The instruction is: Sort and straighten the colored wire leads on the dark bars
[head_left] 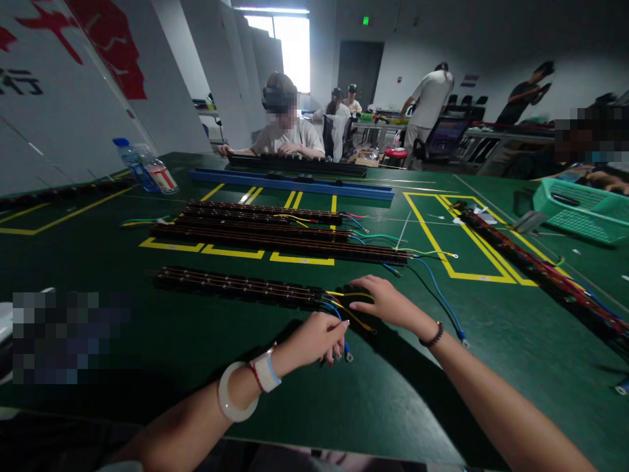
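A long black socket strip (236, 286) lies across the green table in front of me, with yellow, red and blue wires (351, 314) trailing from its right end. My left hand (314, 339), with a pale bangle and a white band at the wrist, curls its fingers down onto the blue wire near that end. My right hand (386, 301), with a dark bead bracelet, rests palm down on the strip's right end, fingers closed together over the wires.
Several more black strips (275, 233) with coloured wires lie farther back on yellow floor-style markings. Another long strip with red wires (540, 269) runs along the right. Two water bottles (147, 169) stand at the left, a green basket (584, 210) at the right. A person sits opposite; others stand behind.
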`<control>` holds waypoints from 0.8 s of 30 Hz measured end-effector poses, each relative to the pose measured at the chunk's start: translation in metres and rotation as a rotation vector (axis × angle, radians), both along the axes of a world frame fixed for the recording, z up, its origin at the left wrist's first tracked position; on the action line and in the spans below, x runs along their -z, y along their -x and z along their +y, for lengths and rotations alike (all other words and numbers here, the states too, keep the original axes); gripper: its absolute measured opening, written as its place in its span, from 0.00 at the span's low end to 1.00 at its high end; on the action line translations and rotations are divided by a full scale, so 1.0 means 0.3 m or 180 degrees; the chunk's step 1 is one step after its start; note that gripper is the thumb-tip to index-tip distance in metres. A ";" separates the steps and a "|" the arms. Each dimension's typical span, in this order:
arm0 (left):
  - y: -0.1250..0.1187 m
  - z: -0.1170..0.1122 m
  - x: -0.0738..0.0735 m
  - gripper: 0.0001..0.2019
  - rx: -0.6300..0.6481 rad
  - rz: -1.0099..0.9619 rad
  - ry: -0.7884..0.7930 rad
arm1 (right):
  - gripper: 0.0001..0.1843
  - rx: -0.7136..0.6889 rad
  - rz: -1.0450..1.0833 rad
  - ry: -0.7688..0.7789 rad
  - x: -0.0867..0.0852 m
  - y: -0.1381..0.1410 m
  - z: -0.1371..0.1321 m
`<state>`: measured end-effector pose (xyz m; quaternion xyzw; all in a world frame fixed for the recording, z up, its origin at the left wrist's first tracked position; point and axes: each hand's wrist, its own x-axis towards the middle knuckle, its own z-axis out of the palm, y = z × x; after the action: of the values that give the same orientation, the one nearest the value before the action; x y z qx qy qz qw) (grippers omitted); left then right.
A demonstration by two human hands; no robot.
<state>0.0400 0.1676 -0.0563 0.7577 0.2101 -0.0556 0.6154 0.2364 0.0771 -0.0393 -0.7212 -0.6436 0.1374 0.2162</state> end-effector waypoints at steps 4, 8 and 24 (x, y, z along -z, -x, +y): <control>0.013 0.048 0.022 0.25 -0.0131 0.0333 0.0799 | 0.21 0.0024 -0.0264 0.0401 0.034 0.040 0.058; 0.034 0.067 0.019 0.25 -0.0279 0.0195 0.1487 | 0.20 -0.0017 -0.0219 0.0605 0.038 0.079 0.056; 0.011 0.010 0.036 0.18 -0.1006 -0.0862 0.2178 | 0.07 0.0521 -0.1225 0.0831 -0.015 0.240 0.027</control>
<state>0.0368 0.1708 -0.0672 0.4678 0.2104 0.0735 0.8553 0.1645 0.0850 -0.0348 -0.8056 -0.5892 0.0615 0.0050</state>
